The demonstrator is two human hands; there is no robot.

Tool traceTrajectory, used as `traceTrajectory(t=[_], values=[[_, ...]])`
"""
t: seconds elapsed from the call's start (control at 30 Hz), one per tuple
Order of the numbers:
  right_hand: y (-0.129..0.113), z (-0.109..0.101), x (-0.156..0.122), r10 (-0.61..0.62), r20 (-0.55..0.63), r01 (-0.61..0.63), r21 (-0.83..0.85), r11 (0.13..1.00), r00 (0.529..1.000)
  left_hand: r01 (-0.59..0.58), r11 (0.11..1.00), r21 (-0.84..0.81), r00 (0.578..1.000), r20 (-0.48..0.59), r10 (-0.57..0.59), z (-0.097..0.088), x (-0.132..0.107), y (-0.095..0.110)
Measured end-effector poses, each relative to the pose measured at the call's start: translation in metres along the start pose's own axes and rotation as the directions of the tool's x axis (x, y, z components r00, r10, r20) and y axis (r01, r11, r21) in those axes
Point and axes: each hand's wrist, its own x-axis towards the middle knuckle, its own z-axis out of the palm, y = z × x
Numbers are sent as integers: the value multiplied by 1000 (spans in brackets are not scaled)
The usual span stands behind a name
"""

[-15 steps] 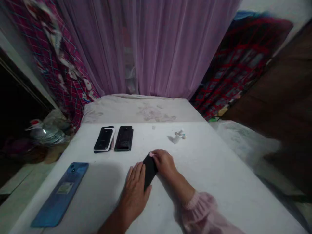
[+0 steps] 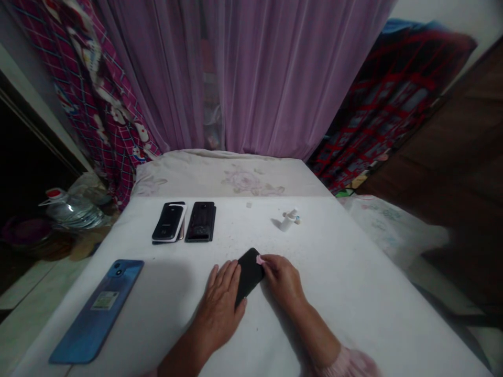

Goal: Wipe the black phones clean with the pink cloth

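Black smartphone (image 2: 249, 275): edges partly hidden by left hand (image 2: 220, 309) and right hand (image 2: 283, 280). Pink scrap (image 2: 259, 259) at the right fingertips: too small to identify. Stacked phones (image 2: 168, 222): lower units mostly hidden beneath the top one. White fitting (image 2: 290, 220) and white speck (image 2: 249, 205): too small to tell. Pink sleeve (image 2: 348, 364): cut off by the bottom edge.

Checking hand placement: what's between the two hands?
In the head view, a black smartphone lies between the left hand and the right hand.

Pink ruffled sleeve (image 2: 348, 362), bare right hand (image 2: 283, 280)
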Motion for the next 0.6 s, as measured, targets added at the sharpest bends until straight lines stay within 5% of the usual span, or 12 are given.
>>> traceTrajectory(t=[0.13,0.27,0.47,0.6], values=[[-3,2,24,-9,50,8,19,1000,999,-71,997,-35,994,79,73,-10,7,-6],[-5,-2,44,-149,184,141,56,988,972,-54,998,-43,994,91,58,-14,6,-14],[-21,-2,43,-384,273,353,156,923,882,11,995,-104,999,39,-7,-5,-1,-20],[-26,-1,41,-416,296,389,147,909,860,-3,993,-120,1000,7,4,-4,-2,-21]])
